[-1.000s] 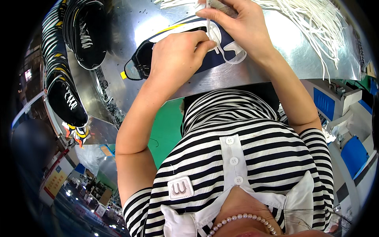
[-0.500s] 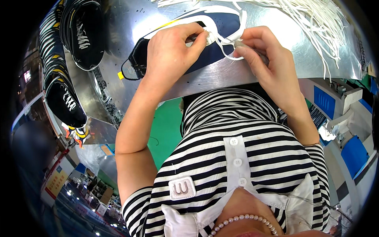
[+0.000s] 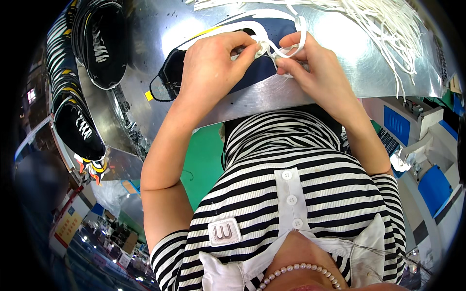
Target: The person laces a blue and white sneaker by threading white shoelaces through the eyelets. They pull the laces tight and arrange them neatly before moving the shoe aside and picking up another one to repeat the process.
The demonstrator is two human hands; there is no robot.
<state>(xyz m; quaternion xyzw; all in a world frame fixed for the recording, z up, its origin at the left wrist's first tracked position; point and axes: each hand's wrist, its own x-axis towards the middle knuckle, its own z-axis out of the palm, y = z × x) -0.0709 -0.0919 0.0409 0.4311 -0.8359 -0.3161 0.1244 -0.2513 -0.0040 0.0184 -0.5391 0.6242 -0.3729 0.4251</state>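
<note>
Where the white lace (image 3: pixel 302 36) loops up: it makes a flat, ribbon-like curve between my two hands, with a tangle of smaller bends at the shoe's edge.
My left hand (image 3: pixel 216 63): lies across the shoe opening, thumb and forefinger pinched on the lace at the white rim; whether they catch the trim too is hidden.
My right hand (image 3: pixel 313 65): fingers curled, fingertips gripping the lace just beside the left ones.
Navy shoe upper (image 3: pixel 255 75): soft and long, lying on the table below both hands, with smooth dark cloth, black lining, white trim, a yellow streak and a yellow tag at the heel.
Metal table (image 3: pixel 155 29): brushed and glossy, with bright glare and dark specks.
Lace pile (image 3: pixel 393 36): thin white strands fanned loosely, some trailing toward the table's near edge.
Stacked uppers (image 3: pixel 99 53): black, rounded shells nested together at my left, white lacing zigzagging across.
My shirt (image 3: pixel 320 167): ribbed black-and-white stripes, white placket, round buttons.
Necklace (image 3: pixel 291 268): smooth pale beads.
Floor (image 3: pixel 206 155): flat green.
</note>
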